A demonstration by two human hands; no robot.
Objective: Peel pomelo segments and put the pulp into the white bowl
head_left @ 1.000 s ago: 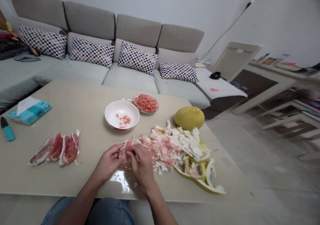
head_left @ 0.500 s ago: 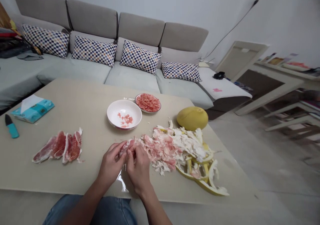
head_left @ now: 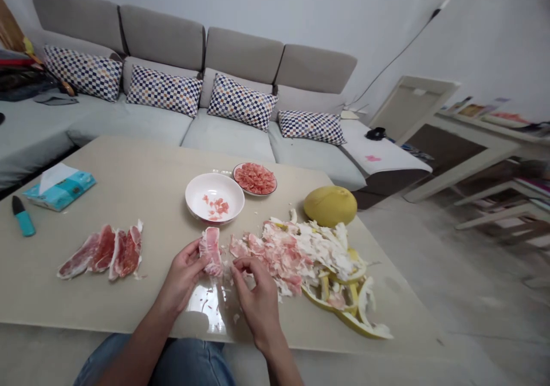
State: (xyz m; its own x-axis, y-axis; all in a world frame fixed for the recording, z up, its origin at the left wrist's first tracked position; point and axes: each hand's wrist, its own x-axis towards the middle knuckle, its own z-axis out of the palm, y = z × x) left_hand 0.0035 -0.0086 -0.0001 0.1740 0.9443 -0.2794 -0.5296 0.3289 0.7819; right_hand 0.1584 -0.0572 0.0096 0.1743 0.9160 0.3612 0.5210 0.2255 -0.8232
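Observation:
My left hand (head_left: 185,271) grips a pomelo segment (head_left: 211,247), pink with whitish skin, upright just in front of the white bowl (head_left: 195,194). A few pink pulp pieces lie in that bowl. To the right of the segment, my right hand (head_left: 256,294) is closed in a pinch, thumb against forefinger; whatever sits between them is too small to make out. Beside it spreads a heap of peeled pink and white membrane (head_left: 279,251). Several unpeeled pomelo segments (head_left: 105,251) lie in a row at the left.
A plate of pink pulp (head_left: 255,178) stands behind the bowl. At the right are a whole pomelo (head_left: 330,205) and cut rind (head_left: 365,330). A tissue pack (head_left: 62,188) and a knife with a turquoise handle (head_left: 24,220) lie far left. Beyond the table is a sofa (head_left: 227,134).
My hands were together on the segment; now they are apart. The right hand has moved right and let go of it, while the left holds it more upright and in plain view.

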